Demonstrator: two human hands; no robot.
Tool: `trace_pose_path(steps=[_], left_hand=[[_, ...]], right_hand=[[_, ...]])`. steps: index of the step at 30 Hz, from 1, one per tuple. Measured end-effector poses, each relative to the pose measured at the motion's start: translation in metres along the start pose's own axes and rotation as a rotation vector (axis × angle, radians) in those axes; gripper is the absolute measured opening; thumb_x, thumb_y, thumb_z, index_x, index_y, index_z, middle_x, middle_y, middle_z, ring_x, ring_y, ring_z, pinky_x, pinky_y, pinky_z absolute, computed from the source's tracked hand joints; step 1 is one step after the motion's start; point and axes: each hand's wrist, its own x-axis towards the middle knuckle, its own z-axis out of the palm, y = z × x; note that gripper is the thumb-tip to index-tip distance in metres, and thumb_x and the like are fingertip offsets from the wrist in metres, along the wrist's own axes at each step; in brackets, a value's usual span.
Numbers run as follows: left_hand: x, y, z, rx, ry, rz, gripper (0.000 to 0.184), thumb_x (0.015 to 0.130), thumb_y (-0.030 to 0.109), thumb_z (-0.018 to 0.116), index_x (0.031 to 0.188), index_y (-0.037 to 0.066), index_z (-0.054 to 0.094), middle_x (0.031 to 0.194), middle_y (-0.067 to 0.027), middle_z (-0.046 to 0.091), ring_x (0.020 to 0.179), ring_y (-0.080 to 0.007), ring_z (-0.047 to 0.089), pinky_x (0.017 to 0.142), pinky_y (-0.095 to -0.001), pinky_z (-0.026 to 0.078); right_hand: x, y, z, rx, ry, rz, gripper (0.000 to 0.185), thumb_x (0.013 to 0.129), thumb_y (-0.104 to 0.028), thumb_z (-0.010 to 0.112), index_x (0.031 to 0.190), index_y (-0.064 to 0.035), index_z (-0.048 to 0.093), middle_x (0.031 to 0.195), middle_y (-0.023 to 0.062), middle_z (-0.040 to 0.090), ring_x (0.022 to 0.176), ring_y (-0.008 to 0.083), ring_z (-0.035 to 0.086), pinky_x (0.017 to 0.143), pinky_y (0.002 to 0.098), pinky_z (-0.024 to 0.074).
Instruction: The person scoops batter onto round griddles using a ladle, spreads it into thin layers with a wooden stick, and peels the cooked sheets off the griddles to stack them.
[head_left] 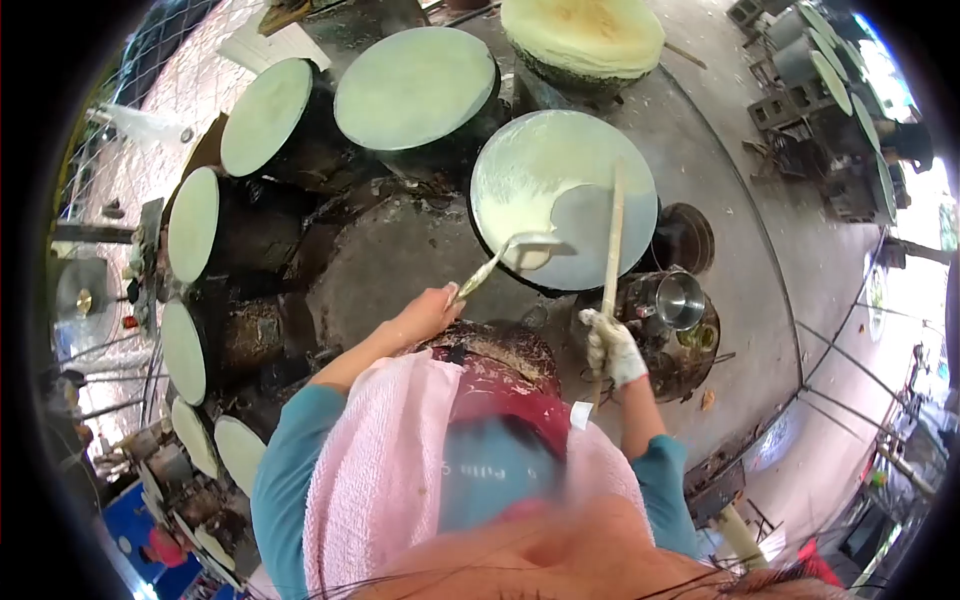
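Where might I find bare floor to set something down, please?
One patch of bare floor lies between the left row of griddles and the griddle under the ladle; another between the metal cup and the far-right griddles. It is crowded around the cup, beside the gloved right hand.

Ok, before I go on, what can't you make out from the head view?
All in the head view:
- Ladle: its handle end, covered by the left hand.
- Stick: its lower end, hidden behind the pink towel.
- Underside of the nearest round surface: hidden by its own top.
- Lettering on the blue shirt: blurred.
- Distant person in pink: too small to tell what they do.
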Motion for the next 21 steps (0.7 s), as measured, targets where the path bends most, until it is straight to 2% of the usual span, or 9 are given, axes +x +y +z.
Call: trace_pose_path(steps=[2,6,8,10,12,14,16,17,21], left_hand=[[-0.005,-0.006,-0.028,-0.137,0.138,0.065,0.021,0.092,0.019,0.056,0.099,0.0,0.052,0.071,-0.021,0.06,0.06,-0.0346,0.059,0.057,-0.0432,0.045],[-0.017,-0.041,-0.071,-0.334,0.537,0.09,0.018,0.093,0.016,0.054,0.101,0.0,0.056,0.06,-0.0128,0.055,0.052,-0.0185,0.052,0.051,-0.0335,0.042],[-0.026,-0.057,-0.093,-0.449,0.546,0.065,0.016,0.093,0.014,0.055,0.099,0.0,0.057,0.063,-0.0058,0.052,0.057,-0.0118,0.048,0.053,-0.0303,0.041],[-0.037,-0.088,-0.098,-0.467,0.535,0.046,0.015,0.093,0.014,0.054,0.097,0.0,0.056,0.065,-0.006,0.051,0.059,-0.0113,0.046,0.055,-0.0291,0.041],[-0.052,-0.114,-0.095,-0.451,0.543,0.017,0.01,0.094,0.012,0.052,0.094,0.002,0.054,0.065,0.0008,0.047,0.058,-0.0065,0.042,0.052,-0.0252,0.037],[-0.069,-0.137,-0.087,-0.48,0.536,-0.042,0.01,0.093,0.011,0.052,0.091,0.002,0.053,0.065,0.0013,0.047,0.058,-0.0063,0.042,0.052,-0.025,0.036],[-0.084,-0.153,-0.08,-0.543,0.523,-0.129,0.012,0.092,0.012,0.054,0.089,0.0,0.054,0.065,-0.0045,0.05,0.06,-0.0108,0.045,0.055,-0.0284,0.04],[-0.09,-0.151,-0.08,-0.63,0.537,-0.157,0.012,0.092,0.011,0.053,0.087,0.0,0.054,0.065,-0.0027,0.049,0.06,-0.01,0.044,0.054,-0.0279,0.038],[-0.102,-0.148,-0.07,-0.659,0.586,-0.215,0.012,0.093,0.011,0.052,0.086,0.001,0.052,0.063,0.0007,0.046,0.055,-0.0075,0.041,0.049,-0.0258,0.034]], right_hand=[[0.043,0.031,0.037,-0.03,-0.094,-0.146,0.023,0.091,-0.039,0.057,0.096,-0.0163,0.059,0.059,-0.0063,0.044,0.042,0.0091,0.041,0.037,0.0254,0.0319],[0.106,0.039,0.189,0.063,0.104,-0.192,0.023,0.093,-0.037,0.055,0.09,-0.0146,0.06,0.059,-0.0027,0.049,0.042,0.0111,0.044,0.037,0.029,0.0352],[0.169,0.074,0.214,-0.099,0.197,-0.348,0.025,0.092,-0.037,0.056,0.089,-0.0129,0.06,0.061,-0.0019,0.052,0.045,0.011,0.046,0.04,0.0284,0.0367],[0.234,0.111,0.199,-0.467,0.588,-0.479,0.042,0.091,-0.043,0.053,0.097,-0.0036,0.064,0.074,0.0136,0.065,0.066,0.027,0.063,0.061,0.0375,0.048],[0.184,0.099,0.208,-0.503,0.753,-0.491,0.048,0.091,-0.045,0.05,0.105,-0.0003,0.062,0.097,0.0237,0.064,0.094,0.0388,0.059,0.083,0.0433,0.0446],[0.166,0.105,0.184,-0.507,0.898,-0.488,0.044,0.092,-0.043,0.05,0.101,-0.0023,0.062,0.083,0.018,0.066,0.08,0.0326,0.062,0.07,0.0398,0.0471],[0.162,0.11,0.151,-0.124,0.759,-0.397,0.037,0.094,-0.042,0.049,0.09,-0.0066,0.06,0.065,0.0083,0.06,0.055,0.0218,0.058,0.05,0.0355,0.0441],[0.131,0.092,0.171,0.011,0.748,-0.388,0.033,0.095,-0.041,0.049,0.082,-0.0118,0.054,0.055,-0.0004,0.049,0.039,0.0117,0.044,0.036,0.0295,0.0338],[0.104,0.095,0.185,-0.158,0.516,-0.383,0.037,0.093,-0.046,0.05,0.086,-0.0101,0.054,0.056,0.0038,0.053,0.042,0.0142,0.049,0.04,0.0314,0.0405]])
